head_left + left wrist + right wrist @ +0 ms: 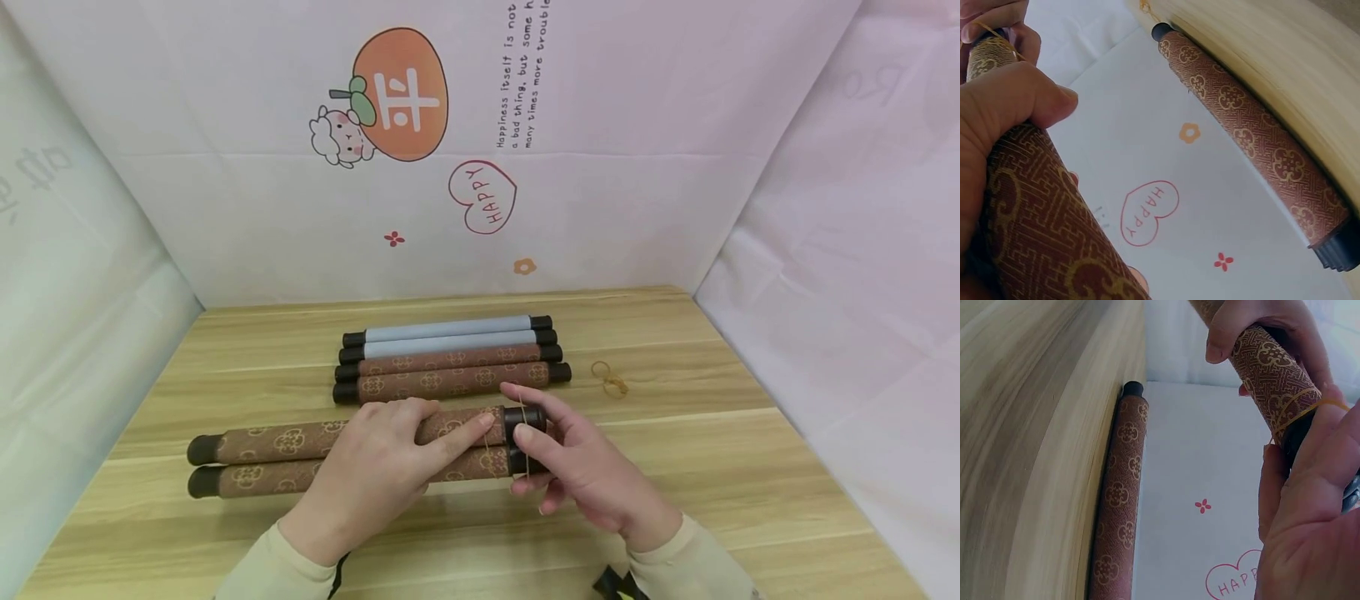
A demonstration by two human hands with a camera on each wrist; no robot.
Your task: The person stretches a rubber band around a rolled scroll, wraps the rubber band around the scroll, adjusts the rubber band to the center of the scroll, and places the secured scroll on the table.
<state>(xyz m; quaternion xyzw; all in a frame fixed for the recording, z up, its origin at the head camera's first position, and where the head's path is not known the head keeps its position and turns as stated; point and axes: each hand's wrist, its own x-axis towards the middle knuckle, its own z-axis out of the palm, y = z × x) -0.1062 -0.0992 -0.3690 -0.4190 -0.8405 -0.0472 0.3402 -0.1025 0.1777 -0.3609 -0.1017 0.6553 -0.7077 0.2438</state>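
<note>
Head view: left hand (378, 458) clamped on paired scrolls (277, 442), likely steadying; right hand (581, 462) clamped on rubber band (527, 460), presumably tensioning.

On the table (712, 450), four scrolls (453, 358) lie side by side, left of rubber bands (617, 385) and beyond two nearer scrolls (292, 440).

White printed cloth walls (615, 183) enclose a pale wood-grain tabletop (720, 450) on three sides.
</note>
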